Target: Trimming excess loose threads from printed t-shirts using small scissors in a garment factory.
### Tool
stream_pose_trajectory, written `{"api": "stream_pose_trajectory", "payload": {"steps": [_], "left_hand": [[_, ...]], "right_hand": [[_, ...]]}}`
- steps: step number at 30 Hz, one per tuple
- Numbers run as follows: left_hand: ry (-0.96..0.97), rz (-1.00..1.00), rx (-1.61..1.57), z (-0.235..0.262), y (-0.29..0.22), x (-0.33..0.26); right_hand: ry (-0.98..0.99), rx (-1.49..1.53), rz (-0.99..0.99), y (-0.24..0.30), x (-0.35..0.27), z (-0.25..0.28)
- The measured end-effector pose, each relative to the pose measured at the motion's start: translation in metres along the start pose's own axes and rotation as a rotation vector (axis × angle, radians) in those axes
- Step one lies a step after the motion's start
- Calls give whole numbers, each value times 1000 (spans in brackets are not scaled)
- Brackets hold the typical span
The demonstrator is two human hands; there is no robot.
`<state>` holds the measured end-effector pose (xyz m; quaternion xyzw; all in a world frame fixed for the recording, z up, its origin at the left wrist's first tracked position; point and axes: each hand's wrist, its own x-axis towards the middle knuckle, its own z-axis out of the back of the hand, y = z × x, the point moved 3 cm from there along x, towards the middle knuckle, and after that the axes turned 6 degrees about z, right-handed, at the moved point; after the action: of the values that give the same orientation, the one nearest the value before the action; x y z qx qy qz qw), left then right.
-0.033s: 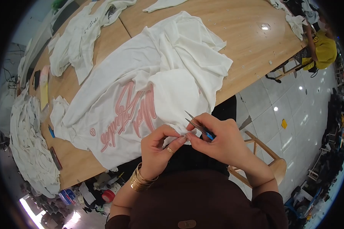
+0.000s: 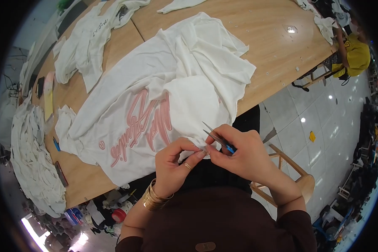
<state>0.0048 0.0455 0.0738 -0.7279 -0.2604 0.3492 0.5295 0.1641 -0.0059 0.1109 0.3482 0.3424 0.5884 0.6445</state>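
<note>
A white shirt [image 2: 122, 80] with large pink script lettering lies bunched over the near side of the wooden table, its near edge drawn toward my body. My left hand [image 2: 174, 161], with a ring and gold bangles, pinches that edge between thumb and forefinger. Close beside it, my right hand [image 2: 239, 153] grips small thread snips [image 2: 217, 139] with a blue handle, the pointed blades slightly apart and tilted up to the left. The right thumb and forefinger also press on the cloth at the seam. My fingertips partly hide the pinched spot.
A heap of white garments [image 2: 33, 164] hangs at the table's left edge. Other white clothing [image 2: 86, 46] lies at the far left, near a yellow strip [image 2: 49, 98] and a dark phone [image 2: 40, 87]. A wooden stool [image 2: 304, 185] stands at right; a person in yellow [image 2: 357, 54] sits beyond.
</note>
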Motion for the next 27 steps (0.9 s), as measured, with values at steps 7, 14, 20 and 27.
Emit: {"api": "stream_pose_trajectory", "payload": {"steps": [7,14,20,27], "left_hand": [[24,33,-66,1,2,-1],[-128,-40,347,1,-9,0],[-172,-101,351,-2,-13,1],[-78,20,97,-1,-15,0]], "right_hand": [[39,481,-293,-6,6,-4],[-72,419,-227,-2,3,-8],[-66,379,-195,0,4,-6],[29,504,-440,-6,-1,1]]}}
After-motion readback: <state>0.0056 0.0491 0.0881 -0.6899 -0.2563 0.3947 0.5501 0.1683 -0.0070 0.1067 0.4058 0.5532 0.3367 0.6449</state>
